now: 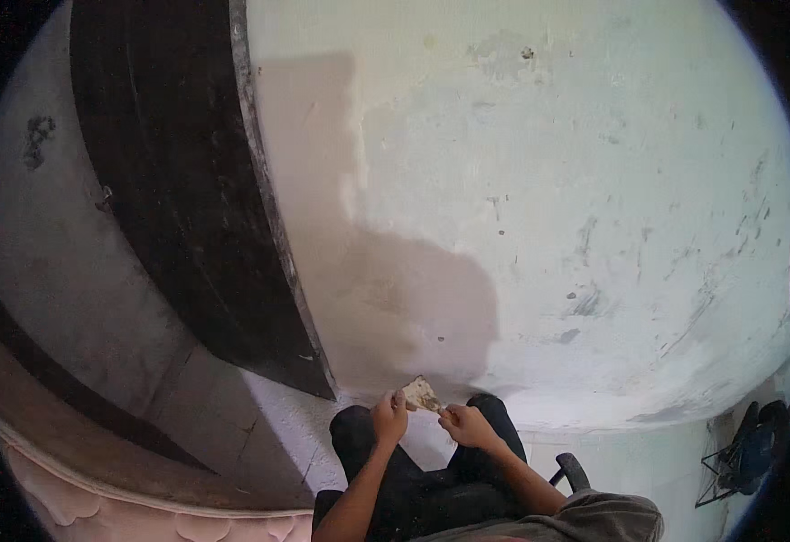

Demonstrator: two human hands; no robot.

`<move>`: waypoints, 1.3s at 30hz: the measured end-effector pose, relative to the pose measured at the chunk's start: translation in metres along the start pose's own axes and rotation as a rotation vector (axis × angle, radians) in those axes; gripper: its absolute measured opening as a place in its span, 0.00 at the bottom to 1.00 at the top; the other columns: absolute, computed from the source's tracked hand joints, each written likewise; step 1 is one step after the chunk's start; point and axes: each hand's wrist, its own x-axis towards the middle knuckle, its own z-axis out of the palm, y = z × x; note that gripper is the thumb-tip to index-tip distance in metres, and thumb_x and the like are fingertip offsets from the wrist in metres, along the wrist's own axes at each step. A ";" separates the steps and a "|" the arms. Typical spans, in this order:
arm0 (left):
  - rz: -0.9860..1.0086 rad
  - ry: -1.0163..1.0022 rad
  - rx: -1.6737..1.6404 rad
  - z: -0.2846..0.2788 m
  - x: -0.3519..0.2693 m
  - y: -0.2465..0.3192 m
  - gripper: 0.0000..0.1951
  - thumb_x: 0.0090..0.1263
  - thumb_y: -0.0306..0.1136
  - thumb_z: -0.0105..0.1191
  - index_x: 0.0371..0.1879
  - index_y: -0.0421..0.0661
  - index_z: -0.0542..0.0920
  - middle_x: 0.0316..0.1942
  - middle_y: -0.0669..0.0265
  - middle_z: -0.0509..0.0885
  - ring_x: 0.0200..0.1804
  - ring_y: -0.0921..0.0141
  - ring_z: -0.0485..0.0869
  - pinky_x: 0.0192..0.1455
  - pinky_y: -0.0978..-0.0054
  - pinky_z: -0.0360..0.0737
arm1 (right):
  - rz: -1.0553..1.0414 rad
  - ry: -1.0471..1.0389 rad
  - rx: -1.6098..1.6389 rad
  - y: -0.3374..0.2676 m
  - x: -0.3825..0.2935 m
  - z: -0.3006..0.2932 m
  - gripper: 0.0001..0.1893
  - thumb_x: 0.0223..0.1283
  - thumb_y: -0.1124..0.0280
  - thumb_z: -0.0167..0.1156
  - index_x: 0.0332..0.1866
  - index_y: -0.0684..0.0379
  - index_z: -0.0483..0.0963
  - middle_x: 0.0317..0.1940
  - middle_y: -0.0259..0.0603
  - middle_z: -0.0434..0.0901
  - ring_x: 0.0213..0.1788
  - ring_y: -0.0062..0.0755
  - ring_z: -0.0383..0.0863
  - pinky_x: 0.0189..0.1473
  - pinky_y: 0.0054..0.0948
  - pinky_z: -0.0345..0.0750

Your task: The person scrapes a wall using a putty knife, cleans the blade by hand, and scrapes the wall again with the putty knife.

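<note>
A putty knife [422, 393] with a flat, wedge-shaped blade is held above my knees, in front of the wall. Pale and brownish smears cover the blade. My right hand [470, 427] grips it at the narrow handle end. At the blade's wide end, the fingers of my left hand [389, 420] pinch its left edge. Most of the handle is hidden inside my right fist. I am seated, and my legs [428, 484] in dark trousers are bent beneath both hands.
A pale wall [571, 203] with scuffs, chips and patches rises before me. To the left a dark door panel [185, 183] stands open. A pink padded mattress [164, 518] lies lower left. Beside me is a chair armrest [572, 472]; a wire rack [723, 467] holding dark items stands far right.
</note>
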 end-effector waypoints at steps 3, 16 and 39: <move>0.019 -0.050 0.029 0.006 -0.003 -0.005 0.17 0.71 0.42 0.47 0.25 0.41 0.76 0.22 0.52 0.81 0.31 0.50 0.81 0.35 0.54 0.74 | 0.021 0.020 -0.020 0.000 -0.006 0.000 0.17 0.58 0.60 0.61 0.37 0.66 0.76 0.22 0.57 0.78 0.27 0.53 0.81 0.31 0.42 0.74; 0.055 -0.042 -0.044 -0.011 -0.011 0.032 0.19 0.75 0.39 0.44 0.24 0.39 0.77 0.15 0.59 0.80 0.23 0.57 0.83 0.30 0.62 0.77 | -0.082 0.071 0.073 0.000 -0.014 -0.015 0.14 0.57 0.63 0.62 0.33 0.67 0.76 0.20 0.54 0.77 0.24 0.54 0.80 0.28 0.40 0.74; -0.407 -0.239 -0.907 -0.022 -0.007 0.049 0.16 0.76 0.44 0.46 0.28 0.46 0.73 0.19 0.73 0.72 0.18 0.82 0.65 0.20 0.82 0.60 | 0.215 -0.183 0.771 -0.063 -0.001 -0.036 0.13 0.70 0.60 0.50 0.40 0.61 0.70 0.17 0.32 0.70 0.14 0.22 0.73 0.17 0.23 0.69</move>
